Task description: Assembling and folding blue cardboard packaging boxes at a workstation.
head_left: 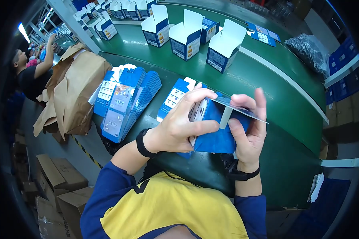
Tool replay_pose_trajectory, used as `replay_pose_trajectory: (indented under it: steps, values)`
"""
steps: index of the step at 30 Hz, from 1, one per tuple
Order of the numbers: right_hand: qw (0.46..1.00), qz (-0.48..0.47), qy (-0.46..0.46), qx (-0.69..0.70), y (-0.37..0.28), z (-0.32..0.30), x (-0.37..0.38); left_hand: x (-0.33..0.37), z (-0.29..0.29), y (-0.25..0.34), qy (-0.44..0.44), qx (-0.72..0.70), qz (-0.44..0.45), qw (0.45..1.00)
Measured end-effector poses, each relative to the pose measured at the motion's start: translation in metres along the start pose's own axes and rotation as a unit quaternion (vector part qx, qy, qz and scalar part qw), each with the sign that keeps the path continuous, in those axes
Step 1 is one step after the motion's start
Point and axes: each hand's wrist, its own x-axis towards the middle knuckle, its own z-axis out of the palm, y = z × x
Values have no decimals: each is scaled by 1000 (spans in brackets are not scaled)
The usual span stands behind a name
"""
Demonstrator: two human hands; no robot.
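Close in front of me, a blue folding carton (214,142) is held between both hands, with one end turned toward me and its flaps partly raised. My left hand (183,115) wraps round its left side, the index finger lying on the near end flaps. My right hand (249,133) grips the right side, thumb pressed by the pale flap and fingers behind a raised flap. Just left of my left hand a flat blue-and-white carton blank (173,98) lies on the table. Farther left rests a fanned stack of flat blanks (125,101).
Several erected cartons with upright white lids, including one carton (223,46), stand on the green conveyor (275,79) ahead. Crumpled brown paper (77,89) fills the left side, near another person (32,73). A clear plastic bag (309,51) sits far right; cardboard boxes (62,175) are at lower left.
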Motion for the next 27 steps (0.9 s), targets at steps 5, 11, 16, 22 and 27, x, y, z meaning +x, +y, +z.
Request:
replay_pose_trajectory:
  steps: [5,11,16,22,27]
  values:
    - [959,-141,-102,-225,0,-12,11,0,3,2,33,-97,-59,993]
    - [981,-74,10,-182,0,9,14,5,-14,-4,-32,24,29,999]
    - [977,46,-57,-201,2,-1,9,9,-18,3,-93,56,43,993]
    - [964,37,-64,-256,-3,1,11,11,-15,6,-104,51,14,993]
    - [984,52,-64,-157,-6,1,6,13,-9,5,-82,-39,6,996]
